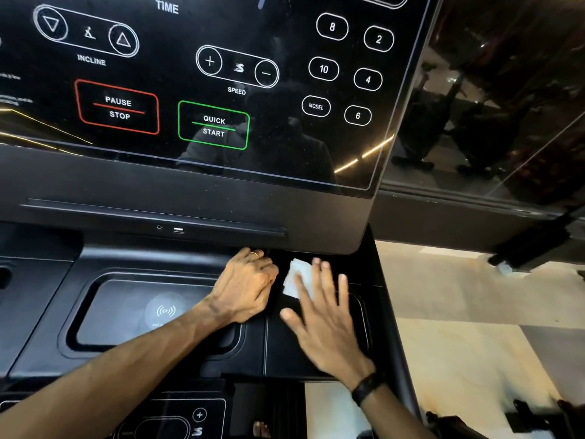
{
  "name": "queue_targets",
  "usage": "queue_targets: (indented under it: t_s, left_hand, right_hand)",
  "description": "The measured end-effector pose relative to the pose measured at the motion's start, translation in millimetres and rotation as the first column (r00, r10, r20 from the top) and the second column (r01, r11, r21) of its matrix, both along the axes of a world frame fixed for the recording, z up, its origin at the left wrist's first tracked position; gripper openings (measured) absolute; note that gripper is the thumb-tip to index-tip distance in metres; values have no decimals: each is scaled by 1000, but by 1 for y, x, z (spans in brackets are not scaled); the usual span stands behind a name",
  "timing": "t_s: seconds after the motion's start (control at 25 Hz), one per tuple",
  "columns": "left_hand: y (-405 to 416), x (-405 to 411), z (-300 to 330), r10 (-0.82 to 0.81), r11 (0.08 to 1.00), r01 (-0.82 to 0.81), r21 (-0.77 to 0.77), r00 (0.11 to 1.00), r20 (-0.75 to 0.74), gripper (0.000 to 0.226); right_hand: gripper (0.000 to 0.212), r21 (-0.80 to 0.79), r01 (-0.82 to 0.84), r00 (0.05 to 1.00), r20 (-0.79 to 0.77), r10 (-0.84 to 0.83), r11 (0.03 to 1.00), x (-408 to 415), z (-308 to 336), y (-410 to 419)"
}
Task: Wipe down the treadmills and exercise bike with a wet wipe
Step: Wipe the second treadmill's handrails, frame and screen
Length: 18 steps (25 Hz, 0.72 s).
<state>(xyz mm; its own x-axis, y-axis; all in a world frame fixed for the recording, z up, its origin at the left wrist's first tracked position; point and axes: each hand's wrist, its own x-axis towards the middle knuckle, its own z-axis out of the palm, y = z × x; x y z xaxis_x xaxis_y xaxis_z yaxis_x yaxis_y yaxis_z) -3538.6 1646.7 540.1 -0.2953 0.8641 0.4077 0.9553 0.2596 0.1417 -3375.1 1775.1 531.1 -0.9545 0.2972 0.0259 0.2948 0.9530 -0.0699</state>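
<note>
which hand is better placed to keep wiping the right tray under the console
Right. The right hand lies flat with straight fingers on the wet wipe over the right tray. The left hand is curled beside it at the console's lower edge, off the wipe.

A glossy black glass-like treadmill control panel [196, 90] fills the view from 9 to 1 o'clock, mirror-smooth and showing reflections and fine dust specks. Below it, the matt black plastic console tray [158, 343] looks smooth with a dull sheen; its recessed charging pad at 8 o'clock has a lightly hazy finish. A white, soft, crumpled wet wipe [296, 277] of thin cloth-like paper lies at centre. At 4 o'clock, a pale polished stone-look floor [459, 312] shines faintly.
</note>
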Motion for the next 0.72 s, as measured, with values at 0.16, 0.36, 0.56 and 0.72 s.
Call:
queue_targets:
  t_s: [0.16, 0.36, 0.56, 0.72]
  left_hand:
    - [2, -1, -2, -2, 1000, 2, 15, 1000, 0, 19]
    - [0, 1, 2, -24, 999, 24, 23, 999, 24, 18]
    - [0, 0, -2, -15, 999, 14, 40, 999, 30, 19]
    - [2, -1, -5, -48, 998, 46, 44, 998, 52, 19]
  right_hand:
    - [114, -2, 251, 963, 101, -249, 968, -2, 2, 46]
    - [114, -231, 51, 999, 1, -52, 972, -47, 14, 6]
    - [86, -30, -82, 994, -70, 79, 996, 33, -3, 35]
    - [113, -200, 534, 845, 104, -524, 821, 6, 0, 95]
